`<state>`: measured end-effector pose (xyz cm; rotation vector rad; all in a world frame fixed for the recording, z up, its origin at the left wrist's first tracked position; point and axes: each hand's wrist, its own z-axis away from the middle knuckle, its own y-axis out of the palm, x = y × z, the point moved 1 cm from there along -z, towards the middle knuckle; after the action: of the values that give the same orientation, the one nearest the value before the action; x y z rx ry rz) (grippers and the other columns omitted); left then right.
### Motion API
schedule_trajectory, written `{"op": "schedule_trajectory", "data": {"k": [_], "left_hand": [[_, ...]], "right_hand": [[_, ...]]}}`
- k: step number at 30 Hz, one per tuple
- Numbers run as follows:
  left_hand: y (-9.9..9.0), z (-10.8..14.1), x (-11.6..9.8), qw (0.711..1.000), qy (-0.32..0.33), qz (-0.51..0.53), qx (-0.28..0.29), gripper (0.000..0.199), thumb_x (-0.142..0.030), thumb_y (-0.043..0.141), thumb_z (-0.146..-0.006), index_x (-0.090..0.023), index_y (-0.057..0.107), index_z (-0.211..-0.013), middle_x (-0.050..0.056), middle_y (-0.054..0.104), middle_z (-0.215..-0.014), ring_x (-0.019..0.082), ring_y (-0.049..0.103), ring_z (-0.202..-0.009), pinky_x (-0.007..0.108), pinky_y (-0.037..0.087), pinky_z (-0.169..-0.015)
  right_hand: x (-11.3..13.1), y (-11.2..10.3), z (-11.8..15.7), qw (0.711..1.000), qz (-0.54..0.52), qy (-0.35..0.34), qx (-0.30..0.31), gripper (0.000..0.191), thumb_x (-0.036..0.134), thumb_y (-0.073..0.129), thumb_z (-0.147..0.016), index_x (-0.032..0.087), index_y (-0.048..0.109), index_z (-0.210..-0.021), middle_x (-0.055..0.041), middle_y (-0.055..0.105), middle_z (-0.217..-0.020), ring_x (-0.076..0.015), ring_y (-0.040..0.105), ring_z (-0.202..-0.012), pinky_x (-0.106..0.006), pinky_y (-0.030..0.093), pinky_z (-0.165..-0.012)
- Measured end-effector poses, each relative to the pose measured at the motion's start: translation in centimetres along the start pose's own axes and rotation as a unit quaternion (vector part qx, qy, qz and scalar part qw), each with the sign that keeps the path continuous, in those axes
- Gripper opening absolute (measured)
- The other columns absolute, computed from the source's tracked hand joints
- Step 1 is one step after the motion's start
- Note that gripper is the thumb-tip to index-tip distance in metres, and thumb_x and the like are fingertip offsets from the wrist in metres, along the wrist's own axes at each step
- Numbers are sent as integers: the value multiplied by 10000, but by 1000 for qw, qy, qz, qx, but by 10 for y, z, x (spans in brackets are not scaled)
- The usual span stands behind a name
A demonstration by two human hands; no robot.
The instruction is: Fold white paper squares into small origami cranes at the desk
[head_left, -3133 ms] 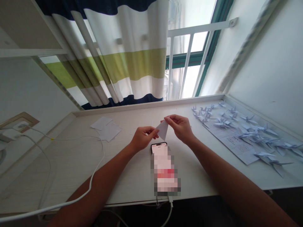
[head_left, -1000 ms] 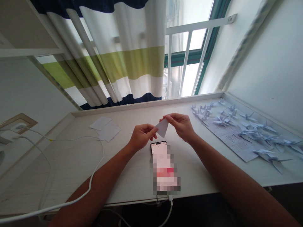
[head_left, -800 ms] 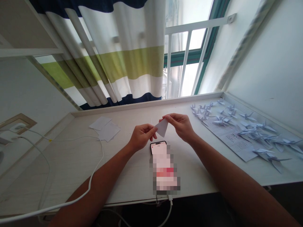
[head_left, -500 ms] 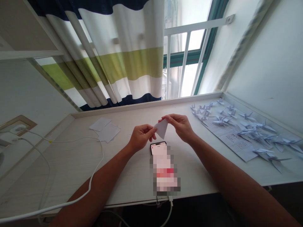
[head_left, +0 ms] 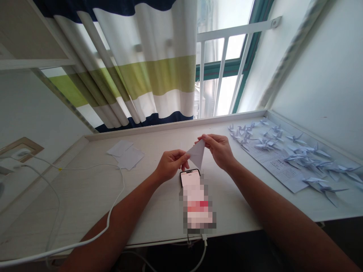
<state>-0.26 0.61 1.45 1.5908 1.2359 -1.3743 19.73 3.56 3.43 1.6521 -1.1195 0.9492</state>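
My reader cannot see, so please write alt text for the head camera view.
A person's left hand and right hand hold a folded white paper near a phone on a desk. Paper birds lie to the right, loose sheets to the left.

On the desk [head_left: 159, 217] straight before you lies the smartphone [head_left: 196, 200], and near its far end the folded paper [head_left: 196, 155] is between your left hand [head_left: 170, 165] and your right hand [head_left: 219, 151]. To your left, overlapping paper sheets [head_left: 129, 157] lie on the desktop, with a cable [head_left: 124, 184] running past their near side. To your right, paper cranes [head_left: 304, 160] spread on and around a printed sheet [head_left: 274, 163]. Behind the desk hangs the curtain [head_left: 159, 77]; right of it, the railing [head_left: 238, 31] stands before the window [head_left: 227, 90].
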Motion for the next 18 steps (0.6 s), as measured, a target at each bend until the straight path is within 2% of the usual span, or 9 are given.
{"op": "schedule_trajectory", "data": {"k": [7,10,13,18], "left_hand": [[-1,-1,0,1000,3,-10,11,283,-405,666,-913,-129,720,-888,30,703,-623,102,582,-498,230,430,-516],[-2,-2,0,1000,6,-3,-3,294,-413,654,-919,-127,713,-884,26,691,-612,104,578,-490,233,429,-510],[-3,-2,-1,1000,8,2,-16,305,-420,649,-921,-125,705,-865,21,682,-600,100,570,-470,234,428,-503],[-2,-3,-2,1000,3,3,-9,310,-422,635,-927,-128,693,-849,26,693,-617,98,569,-461,234,424,-498]], "right_hand": [[-4,0,-1,1000,3,19,2,334,496,718,-862,174,793,-915,-78,767,-856,-205,706,-825,-376,557,-832],[-6,0,-1,998,20,37,46,372,528,701,-865,172,788,-930,-61,746,-832,-189,681,-792,-365,553,-800],[-6,1,0,992,65,45,98,357,513,726,-848,162,785,-859,-52,727,-790,-180,650,-766,-336,531,-757],[-5,2,2,990,118,29,75,361,511,729,-844,159,765,-777,-46,711,-748,-164,598,-697,-302,490,-659]]}}
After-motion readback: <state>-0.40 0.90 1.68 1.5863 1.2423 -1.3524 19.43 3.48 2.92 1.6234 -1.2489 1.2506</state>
